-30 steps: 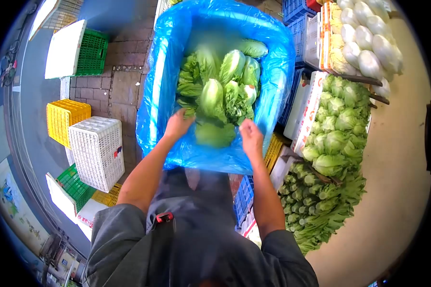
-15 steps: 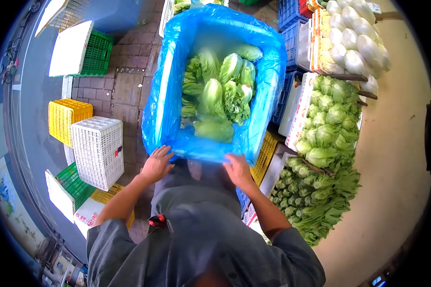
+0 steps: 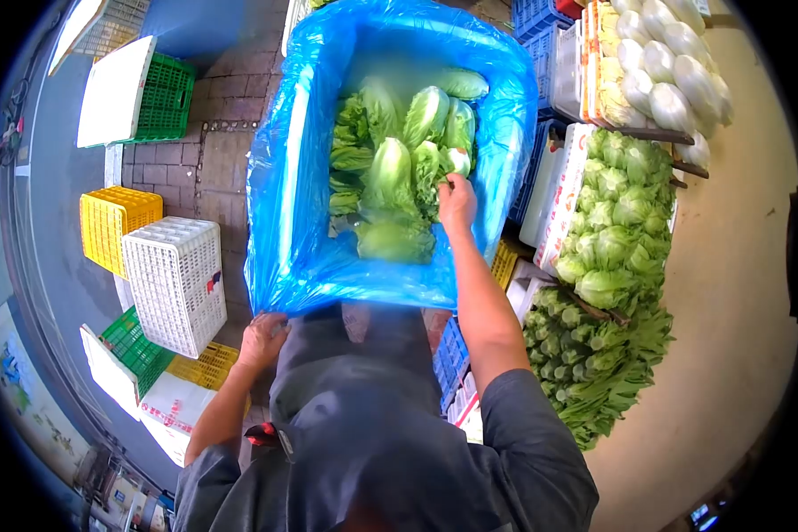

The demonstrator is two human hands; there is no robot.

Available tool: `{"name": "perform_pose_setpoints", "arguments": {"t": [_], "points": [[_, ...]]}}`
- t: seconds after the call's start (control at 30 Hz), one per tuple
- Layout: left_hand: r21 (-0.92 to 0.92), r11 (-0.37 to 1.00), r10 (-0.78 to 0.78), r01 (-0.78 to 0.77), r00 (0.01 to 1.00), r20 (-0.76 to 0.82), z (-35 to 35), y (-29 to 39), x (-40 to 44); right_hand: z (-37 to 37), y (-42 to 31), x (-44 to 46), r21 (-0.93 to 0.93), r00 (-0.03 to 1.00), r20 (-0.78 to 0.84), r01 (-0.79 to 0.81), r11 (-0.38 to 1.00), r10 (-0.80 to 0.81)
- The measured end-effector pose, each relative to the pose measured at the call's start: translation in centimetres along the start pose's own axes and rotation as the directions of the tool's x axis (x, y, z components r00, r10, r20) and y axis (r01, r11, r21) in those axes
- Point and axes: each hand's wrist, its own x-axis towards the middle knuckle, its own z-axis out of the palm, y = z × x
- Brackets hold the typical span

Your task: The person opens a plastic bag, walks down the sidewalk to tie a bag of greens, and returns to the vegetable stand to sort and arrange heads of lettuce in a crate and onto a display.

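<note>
A container lined with blue plastic stands in front of my legs, with several heads of green lettuce inside. My right hand reaches over its right side, fingers pinched together at a leafy head near the right wall; what lies between the fingertips is too small to make out. At the near left corner, my left hand is closed on the hanging edge of the blue plastic, which is pulled toward it.
Left are a white crate, a yellow crate and a green crate. On the right stand stacked lettuces, green stalks, white vegetables and blue crates.
My right hand has moved from the near rim up and into the container. My left hand has moved down and left, from open at the rim to closed on the plastic.
</note>
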Motion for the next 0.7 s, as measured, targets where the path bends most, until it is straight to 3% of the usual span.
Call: {"name": "perform_pose_setpoints", "arguments": {"t": [0.07, 0.13, 0.17, 0.2, 0.23, 0.37, 0.47, 0.57, 0.7], "points": [[-0.129, 0.981, -0.145, 0.142, 0.989, -0.012, 0.2, -1.3, 0.0, -0.4, 1.0, 0.0, 0.069, 1.000, -0.026, 0.013, 0.997, -0.011], [-0.319, 0.888, -0.341, 0.332, 0.940, 0.027, -0.1, -1.6, 0.9, -1.4, 0.6, -0.6, 0.161, 0.987, 0.004, -0.157, 0.974, 0.159], [-0.385, 0.887, -0.305, 0.255, 0.950, -0.073, 0.1, -2.6, 1.4, -1.9, 0.9, -1.3, 0.191, 0.974, 0.039, -0.227, 0.955, 0.223], [-0.468, 0.831, -0.365, 0.301, 0.929, -0.051, -0.8, -1.5, 2.0, -2.5, 1.1, -2.1, 0.219, 0.955, 0.076, -0.296, 0.930, 0.286], [-0.468, 0.838, -0.355, 0.280, 0.932, -0.078, -0.6, -2.1, 2.4, -2.9, 0.9, -2.7, 0.186, 0.954, 0.064, -0.299, 0.936, 0.292], [-0.378, 0.874, -0.354, 0.306, 0.933, -0.064, -1.2, -2.6, 3.1, -4.4, -0.1, -5.0, 0.340, 0.910, 0.129, -0.414, 0.844, 0.394], [-0.562, 0.783, -0.394, 0.268, 0.912, -0.114, -0.3, -4.8, 3.2, -7.1, -3.0, -6.3, 0.438, 0.835, 0.208, -0.546, 0.714, 0.510], [-0.499, 0.800, -0.427, 0.334, 0.901, -0.081, 0.3, -6.3, 3.9, -8.0, -2.5, -8.6, 0.388, 0.867, 0.203, -0.497, 0.776, 0.454], [-0.561, 0.764, -0.425, 0.319, 0.903, -0.065, 0.5, -6.3, 5.4, -9.9, -5.6, -9.5, 0.343, 0.853, 0.273, -0.518, 0.784, 0.445]]}}
